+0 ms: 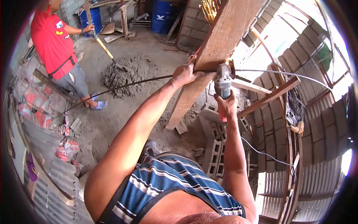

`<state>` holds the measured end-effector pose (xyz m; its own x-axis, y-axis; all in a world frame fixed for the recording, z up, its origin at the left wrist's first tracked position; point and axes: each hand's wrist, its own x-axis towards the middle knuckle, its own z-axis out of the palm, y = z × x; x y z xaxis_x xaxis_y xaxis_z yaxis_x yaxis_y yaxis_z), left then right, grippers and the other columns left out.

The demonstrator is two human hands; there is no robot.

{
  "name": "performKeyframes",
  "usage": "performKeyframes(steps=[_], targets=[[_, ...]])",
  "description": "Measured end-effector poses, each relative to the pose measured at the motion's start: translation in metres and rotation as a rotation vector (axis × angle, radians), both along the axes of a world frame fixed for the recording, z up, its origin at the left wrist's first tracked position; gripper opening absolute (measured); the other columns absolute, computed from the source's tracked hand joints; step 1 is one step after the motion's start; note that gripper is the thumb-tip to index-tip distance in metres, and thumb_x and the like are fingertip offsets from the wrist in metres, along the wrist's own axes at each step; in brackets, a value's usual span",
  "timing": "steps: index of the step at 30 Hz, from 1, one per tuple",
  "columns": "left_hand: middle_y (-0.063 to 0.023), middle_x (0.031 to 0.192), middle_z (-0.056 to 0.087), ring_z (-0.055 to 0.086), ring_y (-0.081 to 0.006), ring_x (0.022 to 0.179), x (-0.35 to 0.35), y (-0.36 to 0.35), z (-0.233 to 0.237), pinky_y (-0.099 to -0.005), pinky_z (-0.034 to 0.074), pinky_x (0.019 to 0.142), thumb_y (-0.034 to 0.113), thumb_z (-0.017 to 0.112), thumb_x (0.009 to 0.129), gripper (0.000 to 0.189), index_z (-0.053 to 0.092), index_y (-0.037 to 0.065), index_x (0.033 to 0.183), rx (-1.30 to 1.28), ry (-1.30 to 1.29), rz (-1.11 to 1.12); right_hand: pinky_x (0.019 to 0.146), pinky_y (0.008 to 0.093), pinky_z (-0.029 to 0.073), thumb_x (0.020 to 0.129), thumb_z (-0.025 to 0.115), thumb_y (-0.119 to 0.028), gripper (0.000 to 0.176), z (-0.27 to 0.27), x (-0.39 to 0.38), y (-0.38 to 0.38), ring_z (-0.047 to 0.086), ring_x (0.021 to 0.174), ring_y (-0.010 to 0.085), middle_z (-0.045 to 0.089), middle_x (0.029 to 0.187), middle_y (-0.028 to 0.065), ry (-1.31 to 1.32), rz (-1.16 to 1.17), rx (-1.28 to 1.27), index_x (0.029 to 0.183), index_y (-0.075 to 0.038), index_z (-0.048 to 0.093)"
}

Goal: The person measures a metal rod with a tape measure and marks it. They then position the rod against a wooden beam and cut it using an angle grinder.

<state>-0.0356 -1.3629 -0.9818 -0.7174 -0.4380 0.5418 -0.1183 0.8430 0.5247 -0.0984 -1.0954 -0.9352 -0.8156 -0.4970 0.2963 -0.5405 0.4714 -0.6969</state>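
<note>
My right hand [226,104] is wrapped around the body of an angle grinder [223,80]. The grinder's disc is at a long thin steel bar [141,81], and bright sparks [209,9] show beyond the plank at the top. My left hand [185,74] is closed around the bar, against the edge of a wooden plank [220,37]. The bar crosses the plank and stretches far out to both sides. Exactly where the disc meets the bar is hard to make out.
Another person in a red shirt [54,41] holds a shovel [104,48] by a heap of wet mortar [128,74]. Hollow blocks [214,153] stand below the grinder, and a power cord [261,152] hangs at right. Blue drums [162,16] stand behind.
</note>
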Motion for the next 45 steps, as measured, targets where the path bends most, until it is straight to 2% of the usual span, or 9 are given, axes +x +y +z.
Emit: performKeyframes(steps=[2, 9, 14, 18, 21, 23, 35, 45], targets=[[-0.0241, 0.086, 0.073, 0.074, -0.039, 0.079, 0.0, -0.002, -0.002, -0.045, 0.059, 0.068, 0.054, 0.074, 0.086, 0.076, 0.056, -0.006, 0.129, -0.027, 0.05, -0.021, 0.085, 0.043, 0.055, 0.071, 0.078, -0.038, 0.07, -0.004, -0.003, 0.0, 0.073, 0.092, 0.0374, 0.072, 0.096, 0.0284, -0.014, -0.009, -0.003, 0.121, 0.009, 0.062], [-0.0241, 0.088, 0.073, 0.073, -0.0394, 0.081, 0.016, 0.007, 0.018, -0.0467, 0.058, 0.07, 0.055, 0.075, 0.085, 0.072, 0.059, -0.004, 0.123, 0.056, -0.009, -0.021, 0.091, 0.0415, 0.053, 0.071, 0.079, -0.038, 0.067, -0.007, -0.003, -0.001, 0.072, 0.099, 0.0339, 0.073, 0.105, 0.0246, -0.005, 0.002, -0.019, 0.121, 0.003, 0.064], [-0.0252, 0.086, 0.072, 0.072, -0.0411, 0.078, 0.021, 0.008, 0.021, -0.0489, 0.057, 0.07, 0.053, 0.075, 0.084, 0.065, 0.061, -0.004, 0.112, 0.074, 0.047, -0.038, 0.089, 0.0422, 0.054, 0.071, 0.079, -0.037, 0.065, -0.002, 0.0, -0.004, 0.072, 0.097, 0.0329, 0.073, 0.103, 0.0234, -0.028, -0.022, 0.034, 0.121, 0.003, 0.064], [-0.0246, 0.082, 0.071, 0.072, -0.0415, 0.077, 0.017, 0.005, 0.014, -0.0493, 0.057, 0.07, 0.05, 0.075, 0.084, 0.063, 0.06, -0.005, 0.111, 0.051, 0.084, -0.053, 0.089, 0.041, 0.054, 0.071, 0.08, -0.033, 0.063, -0.005, -0.004, -0.007, 0.071, 0.096, 0.0319, 0.073, 0.102, 0.0231, -0.006, -0.013, 0.01, 0.121, 0.002, 0.064], [-0.0239, 0.08, 0.071, 0.071, -0.0413, 0.076, 0.014, 0.003, 0.009, -0.049, 0.057, 0.068, 0.047, 0.075, 0.084, 0.063, 0.059, -0.007, 0.113, 0.049, 0.038, -0.035, 0.089, 0.04, 0.053, 0.071, 0.08, -0.033, 0.064, -0.01, -0.006, -0.008, 0.071, 0.096, 0.0303, 0.073, 0.104, 0.0216, -0.003, -0.002, -0.023, 0.122, 0.002, 0.063], [-0.0209, 0.073, 0.071, 0.072, -0.0346, 0.064, 0.012, 0.001, 0.003, -0.0454, 0.054, 0.051, 0.051, 0.074, 0.086, 0.08, 0.049, -0.01, 0.13, -0.009, 0.15, -0.075, 0.089, 0.0393, 0.053, 0.072, 0.08, -0.033, 0.064, -0.015, -0.011, -0.007, 0.07, 0.096, 0.0291, 0.073, 0.104, 0.0208, -0.023, 0.018, -0.042, 0.123, 0.002, 0.064], [-0.0198, 0.072, 0.07, 0.071, -0.0342, 0.064, 0.005, -0.004, -0.003, -0.0442, 0.055, 0.053, 0.052, 0.072, 0.088, 0.09, 0.043, -0.014, 0.142, -0.025, 0.077, -0.071, 0.088, 0.0358, 0.053, 0.073, 0.081, -0.032, 0.061, -0.01, -0.007, -0.006, 0.067, 0.092, 0.0222, 0.073, 0.103, 0.0151, -0.08, 0.044, -0.058, 0.121, 0.002, 0.065], [-0.0206, 0.073, 0.07, 0.071, -0.0329, 0.063, 0.013, -0.001, 0.006, -0.0444, 0.054, 0.054, 0.056, 0.071, 0.087, 0.096, 0.043, -0.017, 0.141, -0.001, 0.049, -0.087, 0.088, 0.0356, 0.052, 0.071, 0.083, -0.035, 0.067, -0.022, -0.022, -0.003, 0.067, 0.093, 0.0216, 0.072, 0.104, 0.0156, -0.068, 0.055, -0.069, 0.123, 0.003, 0.064]])
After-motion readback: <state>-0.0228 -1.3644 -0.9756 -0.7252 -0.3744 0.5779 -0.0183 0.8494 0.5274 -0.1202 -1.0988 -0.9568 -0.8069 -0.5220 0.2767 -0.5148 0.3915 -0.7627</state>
